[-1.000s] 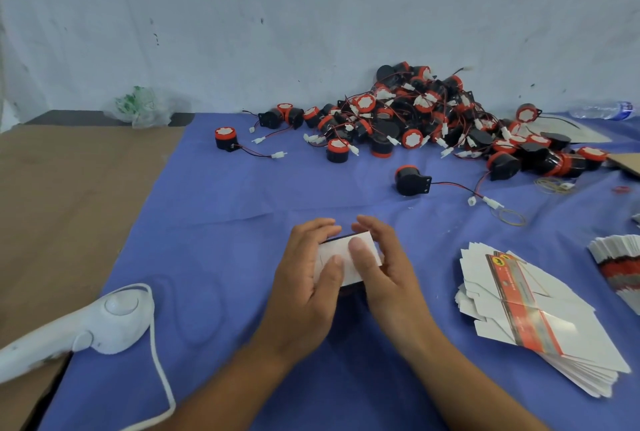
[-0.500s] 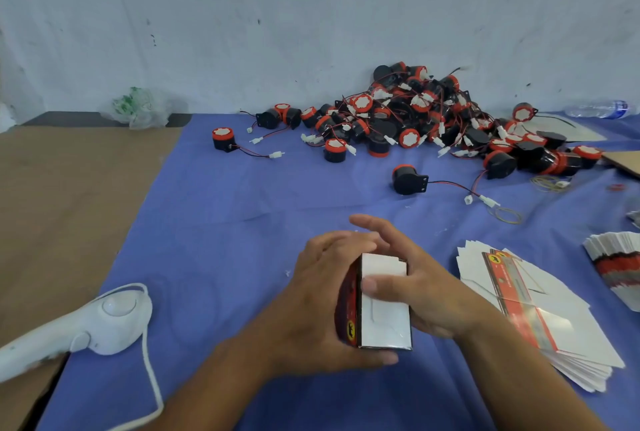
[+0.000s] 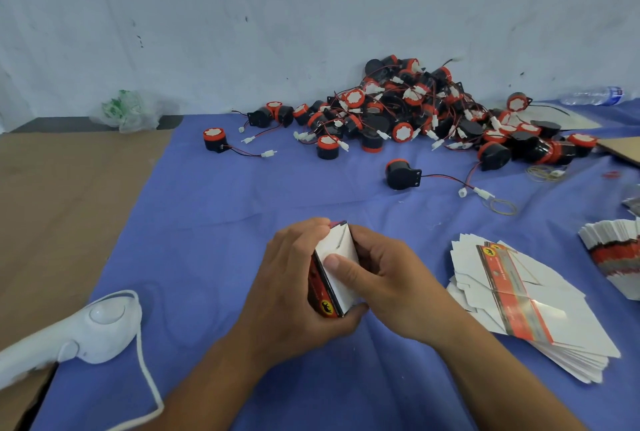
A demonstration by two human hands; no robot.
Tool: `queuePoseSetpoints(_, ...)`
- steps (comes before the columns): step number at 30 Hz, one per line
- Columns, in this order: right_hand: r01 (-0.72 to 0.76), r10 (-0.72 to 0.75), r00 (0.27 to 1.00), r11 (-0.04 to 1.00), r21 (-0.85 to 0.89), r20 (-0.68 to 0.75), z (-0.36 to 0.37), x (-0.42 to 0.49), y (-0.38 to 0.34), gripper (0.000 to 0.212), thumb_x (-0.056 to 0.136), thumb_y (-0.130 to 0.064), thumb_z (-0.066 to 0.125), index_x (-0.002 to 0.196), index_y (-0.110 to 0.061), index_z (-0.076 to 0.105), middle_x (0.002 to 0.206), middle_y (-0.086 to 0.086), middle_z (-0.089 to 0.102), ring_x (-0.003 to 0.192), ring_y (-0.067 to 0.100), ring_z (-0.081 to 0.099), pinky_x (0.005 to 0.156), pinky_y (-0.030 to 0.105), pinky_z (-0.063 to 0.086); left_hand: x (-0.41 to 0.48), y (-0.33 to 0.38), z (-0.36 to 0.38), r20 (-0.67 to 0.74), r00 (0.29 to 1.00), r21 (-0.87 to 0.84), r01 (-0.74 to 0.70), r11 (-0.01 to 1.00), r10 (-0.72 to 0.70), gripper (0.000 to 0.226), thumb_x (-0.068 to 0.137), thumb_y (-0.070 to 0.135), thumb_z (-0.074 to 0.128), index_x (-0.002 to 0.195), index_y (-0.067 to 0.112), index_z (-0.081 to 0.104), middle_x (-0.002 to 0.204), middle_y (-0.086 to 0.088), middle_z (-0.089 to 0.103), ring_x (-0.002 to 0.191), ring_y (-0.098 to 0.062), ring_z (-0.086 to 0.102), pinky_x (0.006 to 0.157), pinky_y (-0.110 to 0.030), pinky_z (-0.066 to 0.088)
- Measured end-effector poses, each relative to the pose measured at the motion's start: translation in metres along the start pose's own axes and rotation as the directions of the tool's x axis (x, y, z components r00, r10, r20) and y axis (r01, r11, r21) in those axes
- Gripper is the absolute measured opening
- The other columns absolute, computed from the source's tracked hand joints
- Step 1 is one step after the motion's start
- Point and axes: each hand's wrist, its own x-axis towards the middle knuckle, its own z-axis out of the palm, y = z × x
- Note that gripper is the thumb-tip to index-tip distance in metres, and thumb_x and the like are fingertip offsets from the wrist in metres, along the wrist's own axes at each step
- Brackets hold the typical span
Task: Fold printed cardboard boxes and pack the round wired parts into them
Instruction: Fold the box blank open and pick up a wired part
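Gripping the printed box (image 3: 337,247) with left hand (image 3: 294,278) and right hand (image 3: 391,288) curled round it, at the near middle of the blue cloth (image 3: 214,222): best to press the white flap flat, square the corners, then reach for the pile of wired parts (image 3: 415,112).

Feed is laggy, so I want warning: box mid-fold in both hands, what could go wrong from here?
1. The left hand and right hand squeeze the half-formed box; its thumb-pressed white flap may crease instead of tucking.
2. Wires in the pile of parts look tangled; lifting one could drag others.
3. The fanned stack of flat boxes lies close to the working hands and might get knocked.
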Motion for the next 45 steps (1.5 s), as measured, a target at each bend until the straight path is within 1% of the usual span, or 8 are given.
queuePoseSetpoints(10,0.068,-0.069,0.997,0.997,-0.047,-0.025,0.005,-0.002,0.000,0.025,0.100,-0.037,0.053,0.122,-0.027,0.061,0.098,0.007,0.069,0.091,0.032,0.064,0.079,0.057,0.052,0.005,-0.003,-0.004,-0.104,0.992,-0.018,-0.079,0.997,0.076,0.075,0.073,0.046,0.076,0.129,0.008,0.042,0.132,-0.001,0.049,0.120,-0.019,0.053,0.094,-0.035,0.048)
queuePoseSetpoints(16,0.050,-0.046,0.994,0.998,0.034,-0.098,0.020,-0.001,0.006,0.050,0.095,-0.039,0.057,0.144,-0.032,0.049,0.126,-0.021,0.065,0.120,0.000,0.059,0.100,0.023,0.049,0.002,-0.008,-0.003,-0.190,0.981,-0.090,-0.065,0.994,0.047,0.077,0.072,0.046,0.075,0.130,0.010,0.040,0.134,0.001,0.047,0.117,-0.027,0.056,0.093,-0.035,0.049)
queuePoseSetpoints(30,0.080,-0.067,0.984,0.994,0.072,-0.165,0.024,-0.003,0.001,0.056,0.092,-0.054,0.050,0.142,-0.027,0.054,0.108,-0.035,0.066,0.103,-0.013,0.060,0.081,0.009,0.047,0.003,-0.011,-0.010,-0.138,0.987,-0.086,-0.090,0.992,0.077,0.076,0.074,0.054,0.071,0.128,0.010,0.041,0.129,-0.006,0.050,0.115,-0.029,0.055,0.093,-0.035,0.050)
queuePoseSetpoints(33,0.055,-0.040,0.992,0.991,0.122,-0.122,0.025,-0.002,0.000,0.056,0.091,-0.056,0.050,0.144,-0.037,0.048,0.110,-0.020,0.069,0.100,-0.010,0.061,0.083,0.012,0.049,0.003,-0.012,-0.012,-0.123,0.989,-0.067,-0.091,0.994,0.082,0.075,0.075,0.055,0.068,0.127,0.008,0.041,0.128,-0.008,0.051,0.114,-0.028,0.055,0.093,-0.034,0.049)
queuePoseSetpoints(36,0.005,0.006,0.998,0.985,0.172,-0.065,0.029,-0.003,-0.003,0.051,0.088,-0.062,0.051,0.138,-0.062,0.039,0.122,-0.030,0.063,0.112,-0.009,0.059,0.091,0.017,0.050,0.003,-0.011,-0.013,-0.121,0.988,-0.052,-0.103,0.993,0.096,0.074,0.076,0.053,0.068,0.126,0.007,0.041,0.127,-0.008,0.050,0.114,-0.026,0.055,0.093,-0.032,0.049)
queuePoseSetpoints(39,-0.015,0.026,0.998,0.982,0.186,-0.059,0.031,-0.006,-0.005,0.060,0.081,-0.070,0.051,0.138,-0.068,0.033,0.136,-0.030,0.054,0.124,-0.007,0.053,0.106,0.025,0.046,0.002,-0.011,-0.011,-0.114,0.988,-0.047,-0.108,0.993,0.102,0.074,0.076,0.054,0.068,0.126,0.006,0.041,0.127,-0.007,0.050,0.114,-0.025,0.056,0.092,-0.031,0.049)
queuePoseSetpoints(42,-0.039,0.051,0.998,0.962,0.271,-0.038,0.031,-0.006,-0.005,0.054,0.082,-0.064,0.056,0.134,-0.068,0.040,0.131,-0.033,0.057,0.121,-0.009,0.055,0.100,0.019,0.047,0.001,-0.012,-0.010,-0.113,0.988,-0.053,-0.108,0.993,0.102,0.074,0.075,0.052,0.069,0.126,0.007,0.041,0.127,-0.007,0.050,0.115,-0.024,0.055,0.093,-0.031,0.048)
queuePoseSetpoints(45,-0.117,0.113,0.993,0.884,0.453,0.036,0.028,-0.003,-0.003,0.049,0.082,-0.032,0.062,0.125,-0.056,0.060,0.124,-0.022,0.067,0.114,0.001,0.064,0.092,0.021,0.053,0.001,-0.012,-0.009,-0.100,0.992,-0.109,-0.090,0.990,0.079,0.072,0.077,0.055,0.066,0.126,0.008,0.041,0.127,-0.007,0.050,0.114,-0.027,0.056,0.093,-0.034,0.049)
